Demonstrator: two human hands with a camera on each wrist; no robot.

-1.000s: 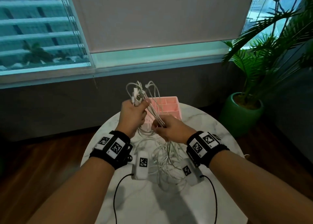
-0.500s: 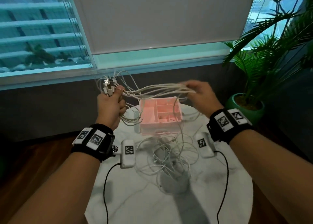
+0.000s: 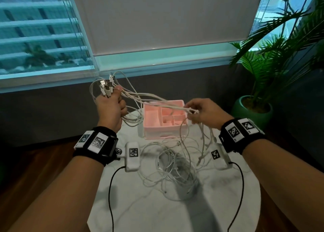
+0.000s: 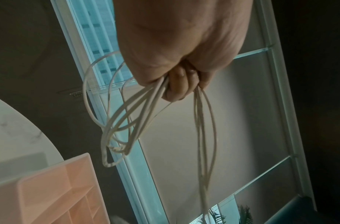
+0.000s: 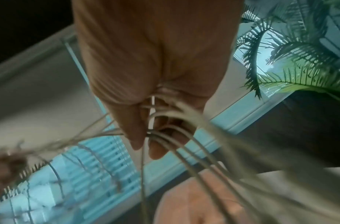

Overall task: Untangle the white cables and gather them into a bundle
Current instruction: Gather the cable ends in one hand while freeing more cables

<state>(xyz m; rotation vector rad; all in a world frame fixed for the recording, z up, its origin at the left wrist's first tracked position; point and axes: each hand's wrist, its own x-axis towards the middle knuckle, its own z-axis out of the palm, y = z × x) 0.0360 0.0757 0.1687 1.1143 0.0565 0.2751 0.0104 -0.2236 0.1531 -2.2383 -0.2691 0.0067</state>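
Several white cables [image 3: 150,100] stretch between my two hands above the table. My left hand [image 3: 110,105] is raised at the left and grips their plug ends [image 3: 107,86] in a fist, with loops [image 4: 115,125] hanging below it. My right hand [image 3: 201,111] pinches the same strands over the right edge of the pink box; the cables [image 5: 165,136] run between its thumb and fingers. From the right hand the strands drop to a tangled pile of white cable [image 3: 175,168] on the marble tabletop.
A pink compartment box [image 3: 164,121] stands at the back of the round white marble table [image 3: 157,214]. A potted palm [image 3: 254,109] stands on the floor to the right. A window and a dark wall lie beyond. Black wires run from my wrist units.
My hands moved apart from the middle of the table, stretching the cables between them. Since half a second ago the right hand has come down and back toward the box.
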